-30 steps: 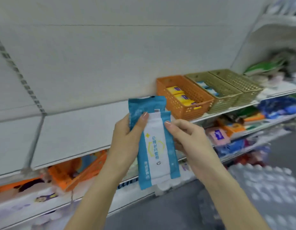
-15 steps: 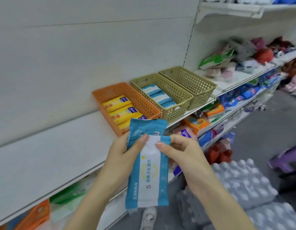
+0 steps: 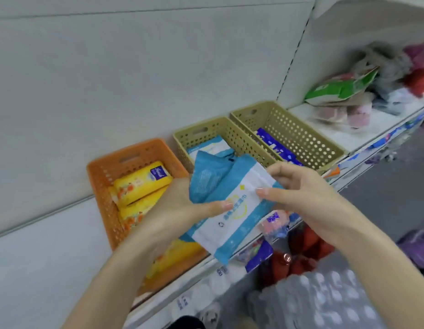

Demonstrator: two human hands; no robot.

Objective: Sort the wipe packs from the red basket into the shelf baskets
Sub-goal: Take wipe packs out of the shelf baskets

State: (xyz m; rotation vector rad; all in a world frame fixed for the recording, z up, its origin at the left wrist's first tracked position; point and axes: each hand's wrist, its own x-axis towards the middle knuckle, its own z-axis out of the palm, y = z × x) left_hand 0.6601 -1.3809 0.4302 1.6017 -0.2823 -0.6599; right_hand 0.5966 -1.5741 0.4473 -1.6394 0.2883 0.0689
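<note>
Both hands hold two light-blue and white wipe packs (image 3: pixel 232 205), one behind the other, just in front of the middle olive basket (image 3: pixel 232 134). My left hand (image 3: pixel 182 205) grips them from the left with its thumb across the front. My right hand (image 3: pixel 299 191) pinches the front pack's right edge. That middle olive basket contains similar light-blue packs. To its left an orange basket (image 3: pixel 104 172) holds yellow packs (image 3: pixel 142 181). The right olive basket (image 3: pixel 301 136) holds dark-blue packs (image 3: pixel 275 143). The red basket is out of view.
The three baskets sit side by side on a white shelf (image 3: pixel 40 257) against a white back panel. Loose packaged goods (image 3: pixel 344 91) lie on the shelf section to the right. Lower shelves with more goods and a grey dotted bundle (image 3: pixel 325 302) are below.
The view has swung closer to the baskets. The packs have tilted from upright to slanted and moved up over the middle olive basket. Both hands keep their hold.
</note>
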